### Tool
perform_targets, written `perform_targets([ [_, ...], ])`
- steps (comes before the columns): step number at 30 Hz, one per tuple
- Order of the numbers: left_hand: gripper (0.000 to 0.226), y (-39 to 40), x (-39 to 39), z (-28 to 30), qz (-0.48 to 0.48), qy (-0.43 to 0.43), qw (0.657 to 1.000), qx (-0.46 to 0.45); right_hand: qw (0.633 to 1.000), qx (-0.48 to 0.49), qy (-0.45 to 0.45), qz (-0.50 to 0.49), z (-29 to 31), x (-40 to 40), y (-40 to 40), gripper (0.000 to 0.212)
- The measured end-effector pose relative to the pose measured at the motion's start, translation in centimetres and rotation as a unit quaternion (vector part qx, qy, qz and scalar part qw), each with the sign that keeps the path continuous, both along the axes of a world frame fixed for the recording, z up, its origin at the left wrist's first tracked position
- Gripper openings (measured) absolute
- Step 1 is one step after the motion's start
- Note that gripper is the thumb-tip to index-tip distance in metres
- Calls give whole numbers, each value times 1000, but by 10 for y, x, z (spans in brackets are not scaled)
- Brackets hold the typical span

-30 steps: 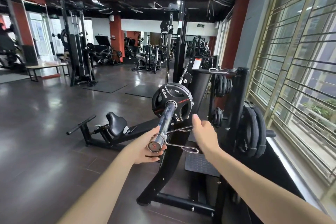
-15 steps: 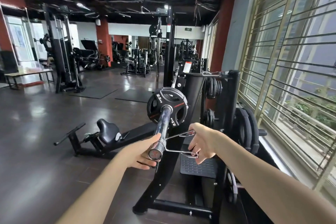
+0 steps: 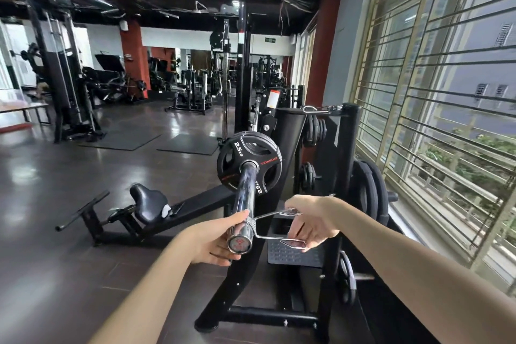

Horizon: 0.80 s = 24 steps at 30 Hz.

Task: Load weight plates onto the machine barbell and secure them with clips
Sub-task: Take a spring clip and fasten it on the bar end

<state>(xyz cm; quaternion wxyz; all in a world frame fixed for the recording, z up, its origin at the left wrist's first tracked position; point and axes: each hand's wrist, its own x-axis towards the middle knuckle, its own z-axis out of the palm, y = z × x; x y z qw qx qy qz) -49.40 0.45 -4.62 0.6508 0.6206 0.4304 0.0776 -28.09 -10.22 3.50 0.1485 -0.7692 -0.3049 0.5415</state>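
From your head view, one 2.5 kg plate already sits far up the barbell sleeve. Your right hand squeezes the handles of the spring clip, whose coil rings the sleeve's near tip; your left hand cups that tip. You've yet to slide the clip up against the plate.

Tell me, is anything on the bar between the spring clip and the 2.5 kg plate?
Nothing visible. The spring clip, squeezed by the right hand, sits near the bar's end; the sleeve up to the plate is bare.
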Motion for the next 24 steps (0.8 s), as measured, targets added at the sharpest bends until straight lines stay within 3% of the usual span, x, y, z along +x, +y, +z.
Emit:
perform_targets([
  [4, 76, 5, -3, -1, -20, -10, 1000, -13, 997, -27, -58, 34, -8, 4, 5, 59],
  [8, 84, 14, -3, 0, -45, -7, 999, -9, 996, 42, -62, -54, -27, 4, 7, 53],
  [15, 65, 43, 30, 0, 50, -75, 995, -30, 990, 81, -84, -81, -28, 26, 52, 45],
  [20, 63, 85, 63, -1, 108, -92, 989, -34, 985, 109, -72, -111, -30, 53, 97, 42],
  [24, 49, 124, 94, 6, 150, -86, 984, -28, 978, 128, -51, -155, -33, 79, 142, 35],
])
